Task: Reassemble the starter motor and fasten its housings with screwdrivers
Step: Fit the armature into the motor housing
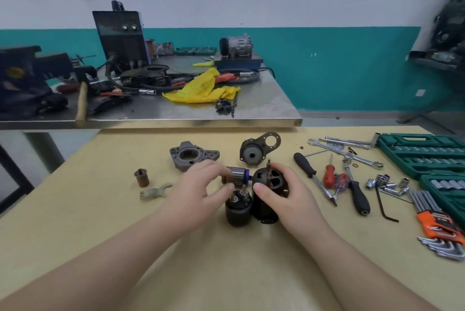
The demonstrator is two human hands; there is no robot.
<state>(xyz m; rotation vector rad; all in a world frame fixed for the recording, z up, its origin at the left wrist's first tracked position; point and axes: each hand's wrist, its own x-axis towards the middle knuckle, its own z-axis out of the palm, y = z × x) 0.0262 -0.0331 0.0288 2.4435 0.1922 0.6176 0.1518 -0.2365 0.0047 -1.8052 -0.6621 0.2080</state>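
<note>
Fingers of the left hand pinch the armature, held level with its blue-tipped end pointing right at the open mouth of the black motor housing, while the right hand wraps thumb and fingers around that housing, which stands upright on the tan surface. Just left of the housing and touching it, the black solenoid stands with its terminals up. Farther back lie two cast end housings: a grey nose piece at left and a dark cover with a round hole at right. A small rusty cylinder and a pale fork-shaped lever rest to the left. To the right, black-handled screwdrivers, a red-handled one, spanners, loose sockets, hex keys in an orange holder and a green socket case are spread out. A steel bench cluttered with a yellow rag stands beyond
</note>
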